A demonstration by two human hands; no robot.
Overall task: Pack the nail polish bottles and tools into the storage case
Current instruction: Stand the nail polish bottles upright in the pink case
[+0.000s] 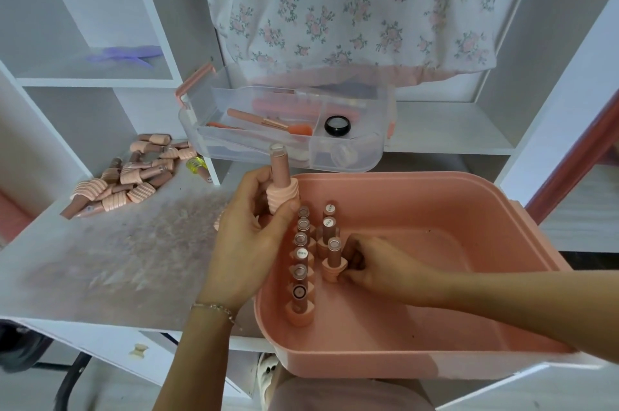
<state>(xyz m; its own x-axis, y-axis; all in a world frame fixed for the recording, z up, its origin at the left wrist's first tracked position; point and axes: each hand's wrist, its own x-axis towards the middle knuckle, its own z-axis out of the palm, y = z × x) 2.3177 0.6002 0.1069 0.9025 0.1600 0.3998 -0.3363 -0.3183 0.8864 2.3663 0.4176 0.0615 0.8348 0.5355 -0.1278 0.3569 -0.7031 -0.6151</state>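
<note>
- A pile of bottles (130, 176) is lying on its sides at the table's (110, 263) far left corner, with one yellow bottle (198, 166) sitting just beside the pile on its right.
- A purple thing (129, 55), too blurred to tell apart, is resting on the shelf (93, 79) above the pile.
- The left hand (248, 243) is hovering over the case's left rim, its fingers closing around a held bottle (280, 183) that is standing cap-down, its clear base pointing up.
- A clear tray (288, 129) is sitting at the table's far edge, behind the case; a brush (268, 122) is lying in its long left compartment and a small black jar (337, 125) is sitting in the compartment to the right.
- The pink case (435, 360) is occupying the table's near right part, with its near rim hanging past the table's front edge.
- A row of bottles (301, 263) is standing cap-down along the case's left wall, and a second shorter row (330, 229) is standing just beside it on the right.
- The right hand (378, 266) is reaching down into the case, its fingers pinching the cap of the nearest bottle (333, 260) in the shorter row, which is standing on the case floor.
- A floral cloth (351, 8) is hanging above the tray.
</note>
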